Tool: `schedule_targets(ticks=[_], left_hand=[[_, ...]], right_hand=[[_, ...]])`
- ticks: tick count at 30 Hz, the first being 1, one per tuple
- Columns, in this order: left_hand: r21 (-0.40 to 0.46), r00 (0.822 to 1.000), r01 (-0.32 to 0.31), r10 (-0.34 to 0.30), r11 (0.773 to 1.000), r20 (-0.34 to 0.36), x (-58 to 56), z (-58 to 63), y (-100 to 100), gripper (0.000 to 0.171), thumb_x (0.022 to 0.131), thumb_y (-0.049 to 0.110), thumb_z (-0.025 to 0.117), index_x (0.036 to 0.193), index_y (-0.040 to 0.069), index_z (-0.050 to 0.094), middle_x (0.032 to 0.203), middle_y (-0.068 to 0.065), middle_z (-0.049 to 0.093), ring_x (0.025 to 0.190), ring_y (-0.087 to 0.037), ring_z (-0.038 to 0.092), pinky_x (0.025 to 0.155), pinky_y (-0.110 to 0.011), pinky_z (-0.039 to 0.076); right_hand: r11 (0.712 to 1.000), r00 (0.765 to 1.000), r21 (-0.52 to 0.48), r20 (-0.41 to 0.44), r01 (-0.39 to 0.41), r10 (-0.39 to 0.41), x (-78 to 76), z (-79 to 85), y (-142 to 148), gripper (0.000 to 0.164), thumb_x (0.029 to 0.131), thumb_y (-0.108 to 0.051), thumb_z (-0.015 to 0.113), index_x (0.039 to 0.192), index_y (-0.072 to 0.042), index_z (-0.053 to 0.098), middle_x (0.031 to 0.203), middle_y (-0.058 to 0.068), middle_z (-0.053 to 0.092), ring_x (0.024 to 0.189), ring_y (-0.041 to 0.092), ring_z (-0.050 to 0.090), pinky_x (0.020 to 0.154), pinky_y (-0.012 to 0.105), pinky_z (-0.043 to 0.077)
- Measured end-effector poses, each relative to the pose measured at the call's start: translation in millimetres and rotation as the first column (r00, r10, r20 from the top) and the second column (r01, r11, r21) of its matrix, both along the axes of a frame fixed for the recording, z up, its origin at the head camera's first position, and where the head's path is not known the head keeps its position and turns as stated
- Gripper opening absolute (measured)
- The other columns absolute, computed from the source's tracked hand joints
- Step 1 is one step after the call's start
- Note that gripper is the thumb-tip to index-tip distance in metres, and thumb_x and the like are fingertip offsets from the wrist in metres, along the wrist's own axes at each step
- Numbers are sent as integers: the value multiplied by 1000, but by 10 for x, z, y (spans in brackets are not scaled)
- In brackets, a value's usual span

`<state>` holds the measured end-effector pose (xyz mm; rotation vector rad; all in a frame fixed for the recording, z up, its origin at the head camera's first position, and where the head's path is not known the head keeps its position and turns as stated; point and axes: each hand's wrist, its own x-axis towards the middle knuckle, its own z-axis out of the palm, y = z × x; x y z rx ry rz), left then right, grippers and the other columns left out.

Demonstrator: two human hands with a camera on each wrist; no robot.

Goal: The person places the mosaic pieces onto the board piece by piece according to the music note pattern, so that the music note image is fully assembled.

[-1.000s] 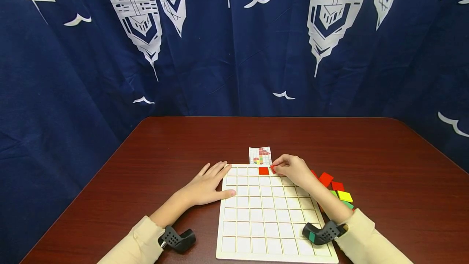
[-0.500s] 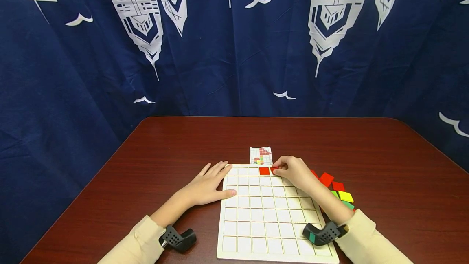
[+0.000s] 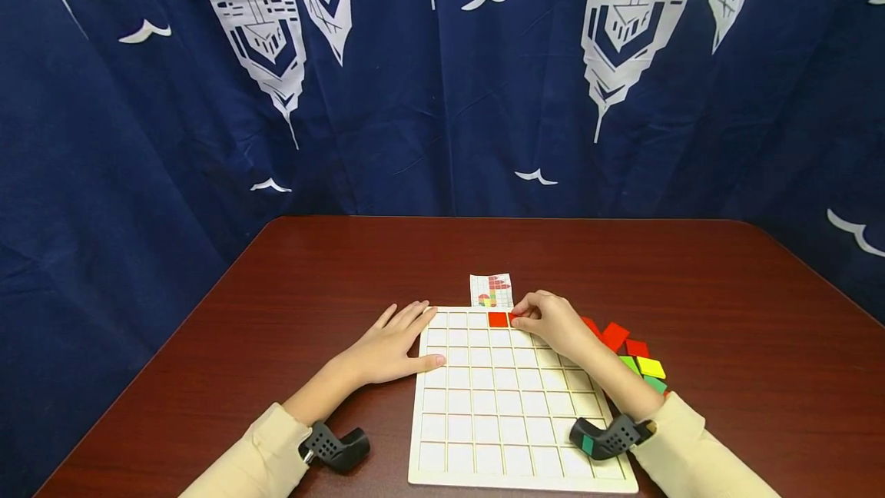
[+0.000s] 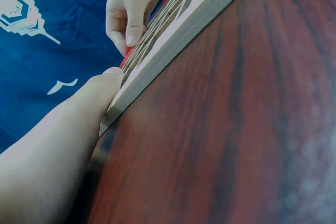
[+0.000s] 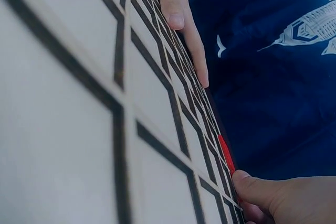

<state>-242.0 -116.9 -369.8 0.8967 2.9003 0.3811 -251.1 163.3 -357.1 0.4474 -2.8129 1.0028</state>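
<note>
A white grid board (image 3: 484, 406) with raised lines lies on the table. My left hand (image 3: 387, 350) rests spread on its upper left corner, fingers straight and thumb on the grid. One red square tile (image 3: 498, 320) sits in the board's top row. Just right of it, my right hand (image 3: 553, 323) pinches a small red tile (image 3: 512, 319) at the top row. That tile is mostly hidden by the fingers, so its full shape does not show. In the right wrist view, the right thumb (image 5: 249, 184) is at the board's far edge beside the red.
A small printed card (image 3: 491, 290) with a coloured grid pattern lies behind the board. Loose red tiles (image 3: 614, 336), a yellow tile (image 3: 651, 368) and green tiles (image 3: 654, 385) lie right of the board, partly behind the right forearm. A blue curtain (image 3: 442, 98) hangs behind the table (image 3: 346, 252).
The red tile in my right hand has turned flatter against the top row, and the fingers now cover more of it. My left hand has stayed in place.
</note>
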Motion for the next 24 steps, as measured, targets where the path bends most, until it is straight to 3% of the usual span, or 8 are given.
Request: schedule_targets(ticks=[7, 14, 24], left_hand=[[-7, 1000, -11, 11, 1000, 11, 1, -1, -15, 84, 82, 71, 35, 147, 24, 12, 154, 0, 12, 142, -13, 8, 115, -44, 2], [0, 1000, 0, 0, 1000, -8, 17, 7, 0, 83, 83, 69, 37, 147, 21, 15, 153, -2, 15, 142, -15, 11, 115, -45, 3], [0, 1000, 8, -8, 1000, -22, 6, -2, 15, 83, 83, 69, 36, 147, 21, 15, 153, -2, 15, 142, -16, 11, 115, -46, 3]], right_hand=[[1000, 999, 4, 26, -26, 26, -8, 26, -16, 9, 81, -14, 68, 86, -7, 66, 78, 1, 54, 67, 10, 47, 56, 18, 38], [996, 991, -35, 110, -76, 79, 10, 136, 87, 16, 87, -14, 59, 99, -4, 64, 85, 4, 58, 74, 12, 50, 61, 22, 42], [1000, 994, 6, 112, -18, 18, 54, 404, 454, 25, 90, -17, 56, 108, -1, 62, 95, 11, 63, 75, 18, 51, 60, 25, 43]])
